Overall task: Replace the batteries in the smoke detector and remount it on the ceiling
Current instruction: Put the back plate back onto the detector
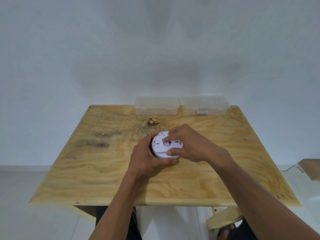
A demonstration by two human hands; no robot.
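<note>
Smoke detector (160,144): round, white, near the middle of the wooden table (107,170), held tilted with its flat back plate facing up (small opening at centre shows something blue).
Left hand (145,159): wrapped around the left and near rim of the detector, thumb along the near edge; firm hold.
Right hand (188,144): closed on the right side, one fingertip pressed at the central opening, thumb on the near rim.
Far edge: two clear plastic boxes (156,105) side by side, lids on.
Right floor: cardboard box (310,168), partly out of view.
</note>
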